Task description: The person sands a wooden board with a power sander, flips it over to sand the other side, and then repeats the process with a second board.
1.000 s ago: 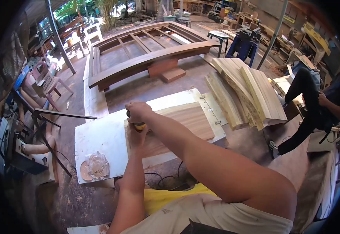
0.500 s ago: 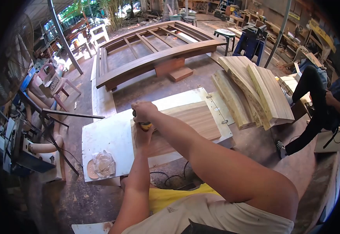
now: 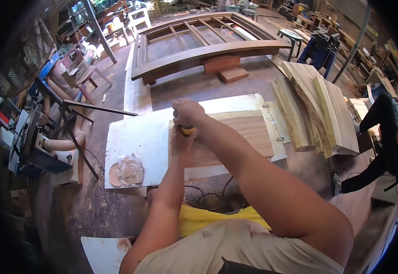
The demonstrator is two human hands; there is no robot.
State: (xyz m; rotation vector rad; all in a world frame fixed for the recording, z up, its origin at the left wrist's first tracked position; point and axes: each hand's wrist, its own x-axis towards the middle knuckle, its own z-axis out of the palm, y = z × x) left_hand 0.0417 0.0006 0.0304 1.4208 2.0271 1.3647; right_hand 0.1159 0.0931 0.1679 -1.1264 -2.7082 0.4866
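Observation:
A wide brown wooden board (image 3: 235, 137) lies on a white panel (image 3: 135, 132) in front of me. Both my hands are closed around a yellow-and-black power sander (image 3: 188, 130) near the board's left end. My right hand (image 3: 188, 112) grips its top from the far side, and my left hand (image 3: 181, 141) wraps it lower down on the near side. Fingers and wrists hide most of the tool, and its underside cannot be seen. Left of the board, a pinkish round sanding disc (image 3: 114, 176) lies beside a crumpled clear plastic bag (image 3: 130, 170) on the panel.
Beyond the panel rests a large slatted wooden frame (image 3: 199, 57), propped on reddish blocks (image 3: 233, 75). Thick raw-edged slabs (image 3: 315, 109) lean at the right, near another person's dark-clothed leg (image 3: 367, 169). Left are a black metal stand (image 3: 80, 132) and a pink chair (image 3: 82, 75).
My view has shifted, so the whole scene sits farther right and higher. Both hands stay on the sander near the board's left end.

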